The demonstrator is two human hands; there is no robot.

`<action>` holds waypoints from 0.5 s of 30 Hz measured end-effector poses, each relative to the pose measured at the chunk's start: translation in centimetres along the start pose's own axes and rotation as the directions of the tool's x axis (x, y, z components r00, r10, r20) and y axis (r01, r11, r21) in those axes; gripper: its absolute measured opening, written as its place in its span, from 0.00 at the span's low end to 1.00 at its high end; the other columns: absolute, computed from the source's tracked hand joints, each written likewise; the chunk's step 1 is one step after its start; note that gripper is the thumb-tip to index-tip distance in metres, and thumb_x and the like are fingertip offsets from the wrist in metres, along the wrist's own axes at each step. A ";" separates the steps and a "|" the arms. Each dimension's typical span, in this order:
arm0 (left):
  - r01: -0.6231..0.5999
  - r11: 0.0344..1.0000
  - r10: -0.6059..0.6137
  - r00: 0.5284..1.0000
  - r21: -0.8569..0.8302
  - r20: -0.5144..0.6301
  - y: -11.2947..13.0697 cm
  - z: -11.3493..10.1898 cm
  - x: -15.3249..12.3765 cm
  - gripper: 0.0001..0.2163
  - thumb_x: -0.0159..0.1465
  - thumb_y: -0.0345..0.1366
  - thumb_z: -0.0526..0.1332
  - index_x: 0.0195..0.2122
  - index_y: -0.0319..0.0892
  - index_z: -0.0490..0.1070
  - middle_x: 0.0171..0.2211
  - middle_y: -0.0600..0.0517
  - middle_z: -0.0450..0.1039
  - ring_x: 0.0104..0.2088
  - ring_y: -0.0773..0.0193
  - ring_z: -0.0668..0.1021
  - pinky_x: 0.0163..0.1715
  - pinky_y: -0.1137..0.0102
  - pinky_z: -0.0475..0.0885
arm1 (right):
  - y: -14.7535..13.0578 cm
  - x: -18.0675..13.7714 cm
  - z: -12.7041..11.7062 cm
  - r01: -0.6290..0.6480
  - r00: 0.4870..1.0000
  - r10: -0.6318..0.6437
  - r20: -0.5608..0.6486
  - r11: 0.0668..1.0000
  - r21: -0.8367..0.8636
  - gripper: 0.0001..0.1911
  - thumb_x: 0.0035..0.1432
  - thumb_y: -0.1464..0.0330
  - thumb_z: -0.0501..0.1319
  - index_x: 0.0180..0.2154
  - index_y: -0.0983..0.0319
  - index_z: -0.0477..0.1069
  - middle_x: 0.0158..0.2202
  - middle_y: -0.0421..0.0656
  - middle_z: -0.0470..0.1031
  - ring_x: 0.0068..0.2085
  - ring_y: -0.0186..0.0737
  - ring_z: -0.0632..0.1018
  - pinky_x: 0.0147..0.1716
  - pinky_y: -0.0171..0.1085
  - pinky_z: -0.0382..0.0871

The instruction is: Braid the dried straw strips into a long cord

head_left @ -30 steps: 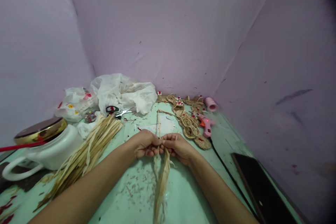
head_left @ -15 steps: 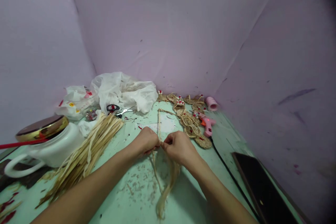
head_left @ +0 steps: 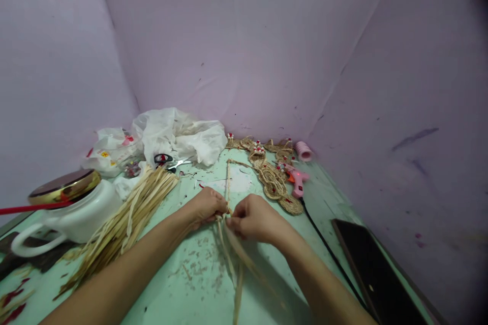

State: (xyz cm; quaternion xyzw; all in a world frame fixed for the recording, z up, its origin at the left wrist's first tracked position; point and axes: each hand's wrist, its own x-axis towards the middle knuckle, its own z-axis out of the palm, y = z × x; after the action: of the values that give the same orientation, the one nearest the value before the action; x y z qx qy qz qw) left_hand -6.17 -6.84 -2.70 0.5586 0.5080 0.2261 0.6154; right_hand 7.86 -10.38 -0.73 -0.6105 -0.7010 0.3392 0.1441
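Left hand (head_left: 208,207) pinches lower end of pale braid (head_left: 228,183), mid-tabletop (head_left: 198,297); right hand (head_left: 255,217) grips loose strands (head_left: 240,250) just beside it. Braid runs toward far edge. Coiled rope pieces (head_left: 273,183) and pink glue gun (head_left: 299,182) lie toward far right corner.

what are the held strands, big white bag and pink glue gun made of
Strands: probably dried plant fibre, matte, judging by straw colour. Big white bag: apparently thin plastic, faintly glossy, from translucent creases. Pink glue gun: likely moulded plastic, smooth, from its even body colour.
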 end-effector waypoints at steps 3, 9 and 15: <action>0.026 1.000 -0.026 1.000 0.014 0.004 -0.2 -0.1 -0.1 0.07 0.41 0.33 0.57 0.12 0.39 0.59 0.08 0.60 0.53 0.09 0.78 0.52 0.10 0.76 0.42 | 1.0 0.8 -1.2 -0.176 0.977 0.203 -0.056 0.932 0.318 0.07 0.43 0.70 0.59 0.17 0.64 0.69 0.16 0.43 0.70 0.18 0.31 0.66 0.16 0.30 0.55; 0.011 1.000 -0.011 1.000 -0.004 0.017 -0.7 0.0 0.2 0.06 0.42 0.33 0.57 0.14 0.38 0.61 0.09 0.60 0.54 0.11 0.78 0.52 0.12 0.77 0.44 | 0.1 1.4 -0.1 -0.290 0.955 0.214 0.204 0.545 0.787 0.03 0.43 0.77 0.56 0.23 0.66 0.66 0.21 0.41 0.69 0.21 0.30 0.69 0.19 0.31 0.65; 0.020 1.000 -0.020 0.999 -0.002 0.033 -0.5 0.0 0.2 0.02 0.41 0.30 0.54 0.14 0.37 0.62 0.09 0.59 0.54 0.11 0.77 0.53 0.12 0.77 0.45 | 0.4 1.9 1.6 -0.266 0.964 0.157 0.215 0.579 0.771 0.05 0.43 0.77 0.55 0.19 0.66 0.63 0.13 0.37 0.63 0.15 0.26 0.64 0.15 0.28 0.59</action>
State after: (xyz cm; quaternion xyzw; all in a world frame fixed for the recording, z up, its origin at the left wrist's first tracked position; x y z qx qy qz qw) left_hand -6.19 -6.78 -3.21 0.5566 0.5031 0.2112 0.6265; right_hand 6.80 -9.01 -2.59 -0.5401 -0.4070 0.6661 0.3145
